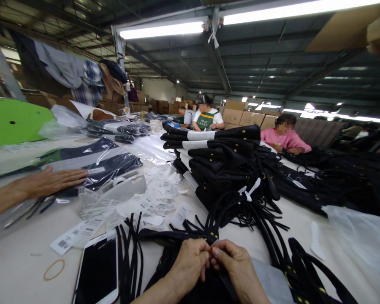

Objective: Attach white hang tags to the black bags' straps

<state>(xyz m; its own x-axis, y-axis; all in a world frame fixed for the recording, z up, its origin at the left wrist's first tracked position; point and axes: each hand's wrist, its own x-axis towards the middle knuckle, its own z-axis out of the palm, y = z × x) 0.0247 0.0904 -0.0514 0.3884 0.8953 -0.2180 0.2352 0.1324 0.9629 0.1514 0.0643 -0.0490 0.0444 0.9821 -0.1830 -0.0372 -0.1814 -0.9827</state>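
My left hand (190, 261) and my right hand (234, 264) meet at the bottom centre, fingers pinched together on a black strap of the black bag (164, 236) lying in front of me. What sits between the fingertips is too small to make out. A tall stack of folded black bags with white bands (221, 156) stands just beyond, their long handles (240, 207) trailing toward my hands. A smartphone (98, 272) lies face up to my left, beside several black straps.
Another person's hand (47, 181) presses flat on a bagged black item (110, 166) at the left. White barcode tags (152, 198) and a rubber band (53, 269) lie scattered on the table. Two seated people (283, 137) work at the far side; cardboard boxes (234, 112) stand behind.
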